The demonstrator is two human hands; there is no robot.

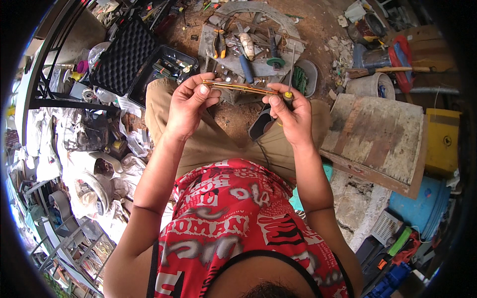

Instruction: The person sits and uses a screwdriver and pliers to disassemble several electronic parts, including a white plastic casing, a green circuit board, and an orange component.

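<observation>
Above my lap, a long thin copper-coloured piece (241, 87), made of what look like narrow strips or wires, is stretched level between both hands. My left hand (190, 105) pinches its left end between thumb and fingers. At the other end, my right hand (293, 113) is closed with the thumb over the tip. That same hand also grips a screwdriver (288, 95) with a yellow and dark handle, its long shaft pointing away from me. Just beyond, a blue-handled tool (246, 69) leans on a low grey work stand (213, 62).
Yellow-and-black pliers (219, 44), a whitish wrapped piece (247, 45) and a green disc (276, 62) lie on the stand. Far left is an open black foam-lined case (126, 52) with small tools. A grey tub (311, 74) and a worn wooden board (377, 139) are on the right.
</observation>
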